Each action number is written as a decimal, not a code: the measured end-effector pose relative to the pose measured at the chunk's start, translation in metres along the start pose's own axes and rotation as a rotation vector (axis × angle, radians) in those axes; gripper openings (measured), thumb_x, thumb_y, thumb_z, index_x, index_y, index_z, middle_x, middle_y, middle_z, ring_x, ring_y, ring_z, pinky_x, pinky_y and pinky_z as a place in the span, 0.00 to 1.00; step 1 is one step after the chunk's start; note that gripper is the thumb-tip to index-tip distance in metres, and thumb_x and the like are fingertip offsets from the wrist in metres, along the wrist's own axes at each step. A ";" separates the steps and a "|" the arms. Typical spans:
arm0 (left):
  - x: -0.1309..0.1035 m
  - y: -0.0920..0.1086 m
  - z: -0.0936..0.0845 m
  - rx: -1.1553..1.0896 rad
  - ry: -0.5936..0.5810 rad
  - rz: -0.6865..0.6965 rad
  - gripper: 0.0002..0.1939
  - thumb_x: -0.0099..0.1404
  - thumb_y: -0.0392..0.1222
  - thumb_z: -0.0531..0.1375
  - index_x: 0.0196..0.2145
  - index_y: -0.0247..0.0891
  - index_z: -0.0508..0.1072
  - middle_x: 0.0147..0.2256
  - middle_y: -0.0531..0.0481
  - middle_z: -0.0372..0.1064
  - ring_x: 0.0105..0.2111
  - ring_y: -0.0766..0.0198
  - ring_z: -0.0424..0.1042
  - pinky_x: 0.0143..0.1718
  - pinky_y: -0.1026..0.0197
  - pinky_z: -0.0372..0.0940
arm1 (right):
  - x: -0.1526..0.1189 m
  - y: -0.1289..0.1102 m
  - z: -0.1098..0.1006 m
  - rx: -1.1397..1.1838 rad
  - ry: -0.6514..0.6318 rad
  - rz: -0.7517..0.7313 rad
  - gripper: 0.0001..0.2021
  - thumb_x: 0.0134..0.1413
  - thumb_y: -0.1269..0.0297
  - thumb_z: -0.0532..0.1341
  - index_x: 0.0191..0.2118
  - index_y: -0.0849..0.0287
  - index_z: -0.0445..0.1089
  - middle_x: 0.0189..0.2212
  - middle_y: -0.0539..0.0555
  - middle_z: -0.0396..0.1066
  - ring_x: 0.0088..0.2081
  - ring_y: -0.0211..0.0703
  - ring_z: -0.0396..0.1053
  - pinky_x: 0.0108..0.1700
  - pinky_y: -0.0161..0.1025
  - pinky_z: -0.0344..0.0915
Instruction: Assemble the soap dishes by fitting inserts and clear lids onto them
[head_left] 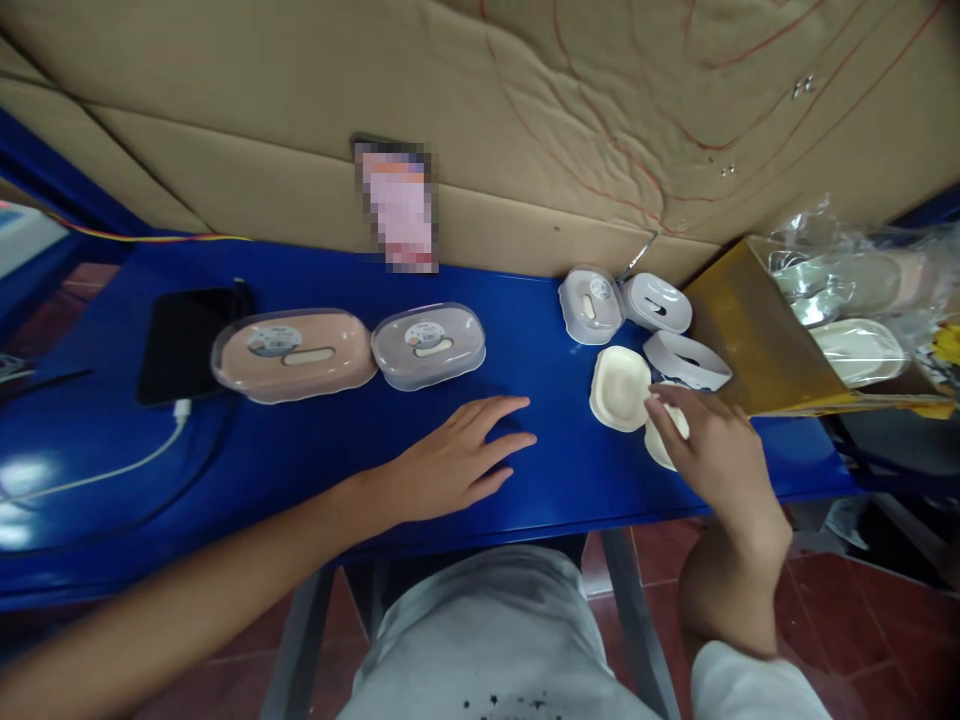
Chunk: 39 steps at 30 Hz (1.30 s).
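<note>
table (315, 470): blue, one; everything below placed relative to it.
cardboard sheet (525, 110): one, stands along table's far edge.
cardboard box (757, 330): one, at table's right end, open side up; holds clear-bagged cream trays, count unclear.
phones: two. black phone (184, 340) flat at table's far left, white cable plugged in; second phone (397, 205) leans on the cardboard sheet at far centre.
closed soap boxes: two, left of table centre, touching. pink soap box (294, 354) larger, grey soap box (429, 345) just right of it.
loose parts: five, right part of table. clear lid (590, 304), two white inserts (658, 302), (686, 360), cream tray (619, 388), second cream tray (664, 440).
left hand (457, 460): released, flat on table centre, holds nothing.
right hand (716, 445): fingers curled over the second cream tray near the front edge; firm grasp or just touching, cannot tell.
</note>
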<state>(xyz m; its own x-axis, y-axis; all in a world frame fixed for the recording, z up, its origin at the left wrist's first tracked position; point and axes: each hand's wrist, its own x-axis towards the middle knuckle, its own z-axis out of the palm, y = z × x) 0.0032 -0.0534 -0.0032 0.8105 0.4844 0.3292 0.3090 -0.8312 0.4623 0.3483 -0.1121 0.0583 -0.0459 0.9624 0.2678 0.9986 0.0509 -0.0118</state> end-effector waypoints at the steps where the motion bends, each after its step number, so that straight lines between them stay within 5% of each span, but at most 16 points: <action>1: 0.000 0.000 0.000 0.001 -0.006 0.006 0.21 0.77 0.36 0.60 0.65 0.44 0.71 0.71 0.36 0.59 0.69 0.42 0.65 0.67 0.34 0.68 | -0.014 0.001 0.003 -0.027 0.009 0.034 0.21 0.77 0.48 0.52 0.56 0.54 0.77 0.48 0.62 0.83 0.48 0.66 0.80 0.50 0.60 0.72; 7: 0.001 0.000 0.003 0.029 -0.012 0.029 0.21 0.78 0.37 0.59 0.66 0.42 0.71 0.70 0.35 0.60 0.68 0.42 0.66 0.66 0.35 0.68 | -0.050 -0.031 0.024 0.219 -0.157 -0.168 0.28 0.77 0.54 0.55 0.76 0.46 0.58 0.72 0.62 0.66 0.70 0.65 0.68 0.64 0.66 0.68; 11: 0.004 -0.003 0.002 0.026 -0.006 -0.005 0.24 0.77 0.40 0.62 0.67 0.46 0.71 0.70 0.35 0.61 0.69 0.40 0.63 0.68 0.33 0.66 | -0.053 -0.036 0.022 0.444 -0.117 -0.277 0.29 0.76 0.60 0.56 0.77 0.37 0.54 0.73 0.54 0.66 0.73 0.57 0.64 0.71 0.65 0.63; 15: 0.005 -0.005 0.002 0.074 -0.023 -0.023 0.26 0.75 0.42 0.64 0.68 0.46 0.70 0.71 0.34 0.59 0.72 0.37 0.60 0.70 0.30 0.61 | -0.063 -0.005 0.028 0.314 0.044 -0.112 0.27 0.75 0.62 0.54 0.74 0.35 0.60 0.70 0.55 0.69 0.71 0.62 0.65 0.69 0.71 0.59; 22: 0.002 -0.007 0.006 0.151 -0.066 -0.074 0.26 0.77 0.46 0.64 0.69 0.41 0.69 0.72 0.31 0.59 0.74 0.36 0.57 0.73 0.27 0.52 | -0.068 0.049 0.054 0.044 0.232 0.143 0.22 0.75 0.52 0.56 0.67 0.50 0.70 0.62 0.64 0.76 0.65 0.68 0.71 0.67 0.72 0.59; 28: 0.006 0.002 0.006 0.102 -0.100 0.063 0.31 0.76 0.48 0.65 0.72 0.45 0.66 0.75 0.36 0.57 0.75 0.39 0.55 0.74 0.31 0.50 | -0.033 0.073 0.057 0.018 0.250 0.076 0.29 0.75 0.51 0.56 0.76 0.47 0.56 0.73 0.70 0.62 0.72 0.74 0.61 0.67 0.74 0.57; 31: 0.008 0.008 0.008 0.054 -0.181 0.148 0.35 0.74 0.52 0.67 0.73 0.47 0.63 0.75 0.40 0.58 0.75 0.42 0.57 0.75 0.33 0.48 | -0.004 0.082 0.057 0.031 0.239 -0.017 0.22 0.77 0.54 0.54 0.71 0.45 0.64 0.62 0.69 0.75 0.64 0.70 0.71 0.67 0.73 0.55; 36: 0.009 0.006 0.006 0.142 -0.152 0.118 0.27 0.76 0.52 0.67 0.66 0.40 0.69 0.63 0.37 0.73 0.64 0.42 0.70 0.71 0.33 0.54 | 0.004 0.054 0.050 0.081 0.219 -0.216 0.15 0.76 0.60 0.59 0.62 0.44 0.74 0.52 0.60 0.81 0.54 0.61 0.77 0.66 0.67 0.61; 39: 0.007 0.003 0.004 0.225 -0.091 0.082 0.35 0.72 0.51 0.71 0.70 0.41 0.65 0.63 0.35 0.71 0.60 0.41 0.74 0.64 0.36 0.65 | -0.013 0.014 0.040 0.213 0.150 -0.372 0.19 0.73 0.66 0.62 0.65 0.45 0.72 0.52 0.57 0.79 0.55 0.56 0.77 0.61 0.59 0.70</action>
<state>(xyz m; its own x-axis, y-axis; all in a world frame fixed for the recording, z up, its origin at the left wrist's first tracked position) 0.0119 -0.0530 -0.0024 0.8756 0.3949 0.2782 0.3353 -0.9114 0.2385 0.3616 -0.1136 0.0159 -0.3806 0.8196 0.4283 0.8868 0.4548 -0.0823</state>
